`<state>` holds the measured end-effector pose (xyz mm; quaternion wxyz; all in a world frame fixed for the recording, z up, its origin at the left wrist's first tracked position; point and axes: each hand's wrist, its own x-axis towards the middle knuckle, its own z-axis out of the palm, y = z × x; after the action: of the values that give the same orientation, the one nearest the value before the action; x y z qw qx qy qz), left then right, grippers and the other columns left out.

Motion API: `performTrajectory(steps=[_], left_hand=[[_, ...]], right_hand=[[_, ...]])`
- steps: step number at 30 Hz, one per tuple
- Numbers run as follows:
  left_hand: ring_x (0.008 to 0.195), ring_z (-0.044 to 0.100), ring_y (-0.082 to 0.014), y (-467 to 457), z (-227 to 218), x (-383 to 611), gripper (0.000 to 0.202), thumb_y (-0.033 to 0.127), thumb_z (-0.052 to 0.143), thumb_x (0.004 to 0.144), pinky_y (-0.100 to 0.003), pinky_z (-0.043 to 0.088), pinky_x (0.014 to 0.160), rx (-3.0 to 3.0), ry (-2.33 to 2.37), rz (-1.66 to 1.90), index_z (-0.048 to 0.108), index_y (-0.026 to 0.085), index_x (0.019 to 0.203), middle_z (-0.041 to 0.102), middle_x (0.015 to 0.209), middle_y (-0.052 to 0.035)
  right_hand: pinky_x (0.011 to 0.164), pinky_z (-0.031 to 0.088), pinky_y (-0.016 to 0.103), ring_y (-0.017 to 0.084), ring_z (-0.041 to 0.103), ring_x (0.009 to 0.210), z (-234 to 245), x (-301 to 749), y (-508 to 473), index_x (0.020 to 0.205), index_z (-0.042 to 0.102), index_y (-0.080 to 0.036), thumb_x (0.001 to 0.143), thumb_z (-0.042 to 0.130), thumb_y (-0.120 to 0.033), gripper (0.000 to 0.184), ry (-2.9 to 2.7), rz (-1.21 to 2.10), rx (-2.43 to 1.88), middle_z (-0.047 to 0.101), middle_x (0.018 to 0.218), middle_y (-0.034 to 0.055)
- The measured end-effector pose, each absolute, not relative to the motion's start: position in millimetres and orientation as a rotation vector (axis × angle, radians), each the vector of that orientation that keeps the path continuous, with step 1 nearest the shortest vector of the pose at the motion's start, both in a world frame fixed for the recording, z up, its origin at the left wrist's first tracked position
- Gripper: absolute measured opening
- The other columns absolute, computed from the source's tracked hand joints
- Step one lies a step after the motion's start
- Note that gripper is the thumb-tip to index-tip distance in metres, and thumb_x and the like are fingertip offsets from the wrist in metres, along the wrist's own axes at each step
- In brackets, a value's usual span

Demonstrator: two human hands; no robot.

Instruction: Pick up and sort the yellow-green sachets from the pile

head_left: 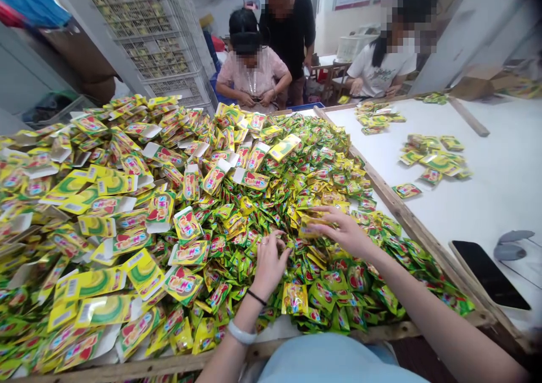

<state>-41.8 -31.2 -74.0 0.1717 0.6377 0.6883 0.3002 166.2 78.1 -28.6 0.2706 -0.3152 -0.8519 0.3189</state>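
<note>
Just above the heap of small green sachets (249,247), my left hand (270,261) has its fingers and thumb curled inward. Anything between those fingertips is too small to make out. My right hand (349,233) is to its right, with its fingers around a yellow packet (308,226) that is partly covered and slightly blurred. Below the hands, a yellow sachet (295,298) lies among the green ones. Flat printed cartons (138,273), yellow and green with white flaps, are piled to the left of my left hand.
Wooden strips (406,222) edge the heap. On the white table (499,168) to the right are a phone (489,273), sunglasses (512,246) and a small group of filled cartons (436,157). Stacked white crates (156,38) stand behind. Several people are across the table.
</note>
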Motion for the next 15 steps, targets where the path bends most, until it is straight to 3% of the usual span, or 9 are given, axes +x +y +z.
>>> performTrajectory(steps=[4,7,10,12,14,15], left_hand=[[0.087,0.054,-0.017,-35.6,-32.9,-45.6,0.029,0.019,0.044,0.087,-0.032,0.041,0.084,1.695,1.513,0.925,0.039,0.022,0.116,0.056,0.089,-0.0023],[0.084,0.054,-0.0152,-41.1,-9.3,-47.9,0.028,0.022,0.042,0.089,-0.028,0.044,0.077,1.587,1.317,0.909,0.038,0.023,0.117,0.056,0.091,-0.0029],[0.082,0.053,-0.0144,-48.7,-9.2,-47.1,0.031,0.029,0.035,0.092,-0.027,0.047,0.07,1.371,1.27,1.019,0.032,0.024,0.123,0.053,0.097,-0.005],[0.083,0.053,-0.0135,-54.4,-18.6,-43.2,0.039,0.031,0.042,0.09,-0.025,0.048,0.069,1.278,1.249,1.081,0.027,0.026,0.127,0.051,0.101,-0.005],[0.082,0.052,-0.012,-59.1,-28.5,-36.1,0.048,0.028,0.052,0.086,-0.024,0.047,0.071,1.264,1.247,1.117,0.026,0.027,0.127,0.05,0.102,-0.004],[0.081,0.052,-0.0113,-60.3,-31.9,-32.3,0.049,0.026,0.053,0.085,-0.023,0.047,0.071,1.27,1.256,1.129,0.026,0.027,0.126,0.05,0.102,-0.0036]], right_hand=[[0.096,0.039,0.039,0.026,0.046,0.119,-6.2,167.6,52.3,0.078,0.068,-0.019,0.082,0.058,-0.043,0.027,-2.298,1.392,-0.689,0.049,0.132,0.0072],[0.066,0.048,0.026,0.017,0.06,0.082,-5.9,152.5,39.2,0.078,0.066,-0.018,0.081,0.057,-0.047,0.031,-2.209,1.589,-0.679,0.066,0.091,0.0046],[0.045,0.033,0.018,0.008,0.044,0.049,-13.1,142.3,33.4,0.072,0.061,-0.016,0.082,0.056,-0.046,0.032,-2.152,1.585,-0.771,0.05,0.054,-0.0045],[0.044,0.031,0.017,0.007,0.042,0.049,-17.8,141.1,30.3,0.073,0.058,-0.017,0.08,0.061,-0.044,0.028,-2.049,1.597,-0.812,0.048,0.055,-0.0059],[0.05,0.04,0.018,0.009,0.053,0.057,-21.1,142.6,26.5,0.092,0.054,-0.019,0.076,0.066,-0.041,0.029,-1.858,1.761,-0.816,0.058,0.07,-0.0041],[0.053,0.044,0.019,0.01,0.058,0.061,-22.4,143.9,24.4,0.104,0.05,-0.021,0.075,0.067,-0.04,0.038,-1.766,1.898,-0.81,0.062,0.078,-0.0025]])
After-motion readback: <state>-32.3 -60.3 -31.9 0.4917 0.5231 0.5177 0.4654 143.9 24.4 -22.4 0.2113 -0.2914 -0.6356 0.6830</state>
